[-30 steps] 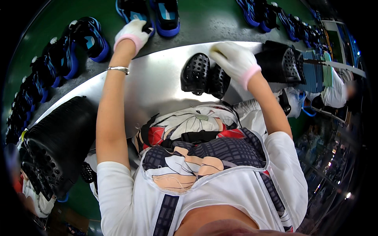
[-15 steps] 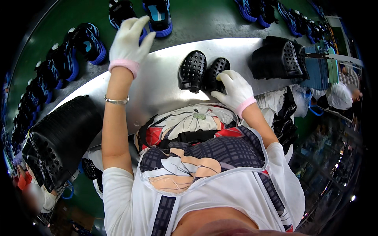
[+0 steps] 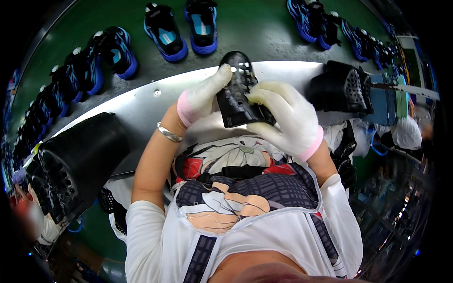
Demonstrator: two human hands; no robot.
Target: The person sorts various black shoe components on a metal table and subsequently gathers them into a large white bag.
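Note:
A black plastic shoe insert (image 3: pixel 237 87), shaped like a shoe's front and full of round holes, is held between my hands above the metal shelf. My left hand (image 3: pixel 207 93), in a white glove, grips its left side with the thumb up. From the right, my right hand (image 3: pixel 288 115), gloved too, closes its fingers on the insert's lower right part. Black plastic also shows beneath the right fingers; whether this is a second, nested insert I cannot tell. Beyond stand a black-and-blue sneaker (image 3: pixel 166 37) and its mate (image 3: pixel 203 26).
The curved metal shelf (image 3: pixel 141 106) edges the green conveyor belt (image 3: pixel 250 28). Nested black inserts form a stack (image 3: pixel 89 155) at the left and another stack (image 3: pixel 330 87) at the right. Rows of sneakers (image 3: pixel 89 68) line the belt.
My left hand has come from beside the far sneakers to the insert. Two inserts lay side by side on the shelf; black plastic is now lifted between both hands. The sneakers sit further right.

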